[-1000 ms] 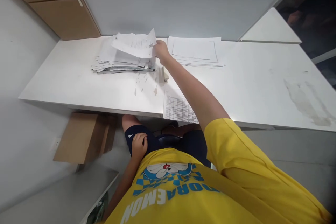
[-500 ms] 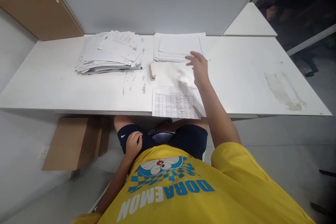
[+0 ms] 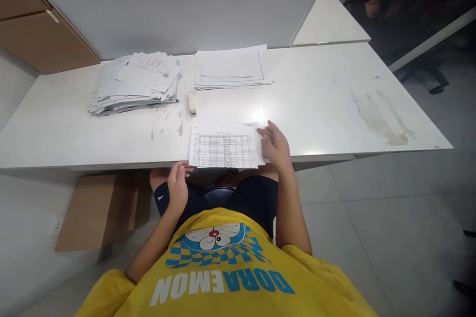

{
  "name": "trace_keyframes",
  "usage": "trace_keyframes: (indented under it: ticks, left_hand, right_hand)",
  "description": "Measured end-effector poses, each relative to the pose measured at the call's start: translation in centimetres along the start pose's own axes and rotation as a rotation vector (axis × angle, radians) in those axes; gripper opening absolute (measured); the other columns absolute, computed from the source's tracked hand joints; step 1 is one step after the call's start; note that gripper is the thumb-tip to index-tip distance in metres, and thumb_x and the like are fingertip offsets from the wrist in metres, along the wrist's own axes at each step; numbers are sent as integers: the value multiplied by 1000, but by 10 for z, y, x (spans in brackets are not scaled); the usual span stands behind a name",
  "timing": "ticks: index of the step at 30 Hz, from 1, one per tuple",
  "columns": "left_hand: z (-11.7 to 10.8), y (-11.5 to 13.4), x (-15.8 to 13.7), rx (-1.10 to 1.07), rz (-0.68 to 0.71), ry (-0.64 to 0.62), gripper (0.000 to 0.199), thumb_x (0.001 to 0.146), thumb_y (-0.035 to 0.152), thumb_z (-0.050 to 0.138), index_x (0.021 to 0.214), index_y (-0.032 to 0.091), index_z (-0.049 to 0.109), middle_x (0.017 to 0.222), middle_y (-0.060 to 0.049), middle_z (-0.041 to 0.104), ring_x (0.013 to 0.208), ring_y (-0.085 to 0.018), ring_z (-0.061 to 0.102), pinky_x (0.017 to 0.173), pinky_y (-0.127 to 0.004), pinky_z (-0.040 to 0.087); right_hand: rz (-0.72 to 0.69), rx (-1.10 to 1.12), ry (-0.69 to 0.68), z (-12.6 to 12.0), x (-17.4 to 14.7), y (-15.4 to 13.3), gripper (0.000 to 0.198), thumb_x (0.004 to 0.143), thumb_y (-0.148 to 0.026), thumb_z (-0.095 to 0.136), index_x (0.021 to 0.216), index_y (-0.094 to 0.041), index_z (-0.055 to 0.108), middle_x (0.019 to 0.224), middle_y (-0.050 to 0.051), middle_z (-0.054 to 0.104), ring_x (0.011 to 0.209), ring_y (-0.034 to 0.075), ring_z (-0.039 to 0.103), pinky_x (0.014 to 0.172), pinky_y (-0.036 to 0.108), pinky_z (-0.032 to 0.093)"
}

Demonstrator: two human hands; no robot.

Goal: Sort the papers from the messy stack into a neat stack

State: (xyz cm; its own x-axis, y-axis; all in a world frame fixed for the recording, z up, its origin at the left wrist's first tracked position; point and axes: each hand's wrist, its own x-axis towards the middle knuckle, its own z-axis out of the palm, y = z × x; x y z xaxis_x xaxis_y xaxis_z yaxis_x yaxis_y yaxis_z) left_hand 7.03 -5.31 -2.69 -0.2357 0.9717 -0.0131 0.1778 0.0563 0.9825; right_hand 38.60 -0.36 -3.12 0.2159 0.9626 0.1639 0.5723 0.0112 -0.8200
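A printed sheet with a table of rows [image 3: 225,148] lies at the desk's front edge, its near side slightly over the edge. Another sheet seems to peek out under its right side. My right hand [image 3: 277,146] is beside the sheet's right edge, fingers apart and nothing held. By the lower left corner is my left hand [image 3: 178,183], fingers stretched toward the paper; whether they touch it I cannot tell. Beyond the sheet a cream stapler [image 3: 192,104] stands on the desk. Farther back lies a neat stack of white paper [image 3: 230,67].
A thick, uneven pile of papers [image 3: 137,81] sits at the back left of the white desk [image 3: 316,94]. Behind it rises a grey panel [image 3: 186,5]. Stains [image 3: 383,116] mark the desk's right side. A brown box-like piece [image 3: 87,213] stands below at left.
My right hand has come down from near the back stack to the printed sheet's right edge. My left hand has risen from my thigh to the sheet's lower left corner. The view has shifted.
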Motion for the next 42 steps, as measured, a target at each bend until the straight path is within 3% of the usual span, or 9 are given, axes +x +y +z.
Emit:
trace_keyframes:
  ticks: [4, 7, 14, 18, 24, 30, 35, 39, 42]
  left_hand:
    - [3, 10, 4, 240, 57, 4, 24, 91, 37, 53, 101, 19, 66, 91, -5, 69, 85, -19, 66, 78, -32, 51]
    - [10, 7, 0, 288, 63, -3, 23, 89, 34, 56, 104, 19, 64, 95, -5, 68, 85, -20, 66, 80, -33, 52]
    - [21, -4, -6, 215, 59, -11, 27, 89, 35, 56, 111, 20, 59, 97, -4, 65, 81, -17, 68, 78, -32, 53]
    - [23, -6, -2, 160, 51, 1, 27, 89, 38, 58, 109, 20, 58, 92, -3, 64, 77, -16, 69, 77, -32, 54]
    - [24, -3, 3, 95, 25, -3, 30, 87, 37, 62, 111, 20, 58, 87, -1, 65, 73, -15, 68, 75, -31, 55]
    - [26, -7, 3, 93, 21, -5, 26, 88, 34, 60, 110, 20, 60, 86, -1, 65, 74, -14, 67, 75, -30, 54]
    - [26, -10, 0, 74, 29, -4, 28, 91, 34, 57, 116, 20, 57, 81, 1, 63, 74, -14, 67, 76, -29, 53]
    - [27, -10, -3, 59, 27, -2, 30, 93, 37, 53, 119, 21, 54, 77, 3, 60, 70, -14, 67, 72, -29, 52]
    - [29, -8, -3, 42, 29, -2, 32, 93, 40, 54, 118, 21, 54, 76, 3, 60, 68, -14, 66, 71, -29, 51]
  right_hand:
    - [-42, -25, -15, 0, 2, -1, 55, 90, -19, 35, 144, -25, 46, 128, 5, 69, 129, 22, 57, 122, 59, 22]
    - [-54, -20, -40, -3, 0, -2, 56, 89, -17, 34, 142, -26, 49, 130, 3, 68, 127, 20, 59, 124, 58, 19]
    - [-57, -14, -39, -5, -2, -4, 53, 91, -19, 32, 140, -27, 51, 130, 2, 68, 127, 19, 59, 124, 56, 19]
    - [-116, -141, -60, -7, 0, -2, 47, 91, -27, 40, 136, -29, 55, 136, 2, 64, 135, 25, 51, 121, 59, 24]
    - [-263, -230, -116, -11, 3, 1, 52, 84, -19, 41, 133, -29, 58, 133, 5, 63, 128, 28, 53, 114, 57, 36]
    - [-292, -233, -160, -14, 4, 7, 57, 78, -16, 42, 131, -28, 59, 139, 5, 58, 132, 28, 49, 115, 56, 33]
    - [-273, -304, -249, -15, 3, 12, 61, 81, -26, 47, 141, -32, 48, 156, 2, 43, 143, 30, 39, 119, 60, 24]
    - [-234, -371, -243, -12, 0, 7, 65, 90, -50, 51, 150, -32, 36, 164, 4, 29, 147, 32, 33, 121, 60, 22]
    - [-228, -408, -224, -9, -2, 3, 70, 90, -62, 50, 152, -33, 32, 164, 5, 28, 146, 34, 33, 121, 60, 20]
